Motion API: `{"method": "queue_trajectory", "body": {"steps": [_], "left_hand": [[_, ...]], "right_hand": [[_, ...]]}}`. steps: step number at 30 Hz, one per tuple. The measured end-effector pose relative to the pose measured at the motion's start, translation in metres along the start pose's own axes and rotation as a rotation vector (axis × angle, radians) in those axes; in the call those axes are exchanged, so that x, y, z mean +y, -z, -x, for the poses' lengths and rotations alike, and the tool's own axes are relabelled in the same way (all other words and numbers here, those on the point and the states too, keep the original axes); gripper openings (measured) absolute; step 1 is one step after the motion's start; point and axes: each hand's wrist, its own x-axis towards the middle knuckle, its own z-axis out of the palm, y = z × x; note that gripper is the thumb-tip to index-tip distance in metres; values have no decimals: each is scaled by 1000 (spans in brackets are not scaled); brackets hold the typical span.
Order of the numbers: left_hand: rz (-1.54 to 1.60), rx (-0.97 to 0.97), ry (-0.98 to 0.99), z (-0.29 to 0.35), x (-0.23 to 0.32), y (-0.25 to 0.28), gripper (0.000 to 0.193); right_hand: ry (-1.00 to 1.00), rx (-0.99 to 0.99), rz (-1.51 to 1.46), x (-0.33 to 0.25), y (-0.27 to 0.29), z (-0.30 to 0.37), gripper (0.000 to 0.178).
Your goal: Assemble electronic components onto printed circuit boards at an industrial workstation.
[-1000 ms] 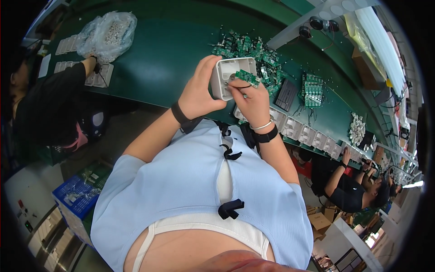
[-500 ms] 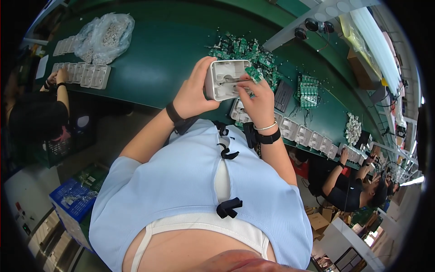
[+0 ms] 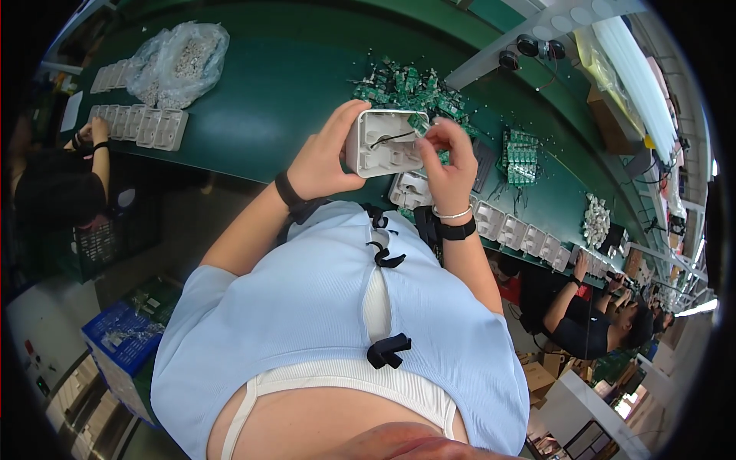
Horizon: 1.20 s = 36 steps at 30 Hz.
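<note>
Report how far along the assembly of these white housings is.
Done: hard to tell; a row of white housings lies along the green bench. In hand: the left hand holds an open white housing while the right hand sets a small green circuit board at its edge. Left: a pile of green boards remains.

Bright, even light from the ceiling light tubes (image 3: 640, 57), which glare white at upper right. Fisheye bends the green table (image 3: 268, 100); corners go black; focus stays sharp.
</note>
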Motion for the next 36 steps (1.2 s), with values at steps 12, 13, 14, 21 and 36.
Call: {"method": "queue_trajectory", "body": {"steps": [12,13,14,21,36], "left_hand": [[-221,43,-147,-4,-15,-2,99],[-272,55,-209,-4,-16,-3,99],[-271,54,-207,-4,-15,-4,99],[-159,57,-186,3,-19,-9,103],[98,-102,52,4,-99,-2,104]], "right_hand": [[541,-330,261,-25,13,-10,27],[512,-409,255,-27,14,-8,27],[509,-409,255,-25,13,-6,27],[169,-518,34,-15,6,16,24],[-63,-519,2,30,-46,19,15]]}}
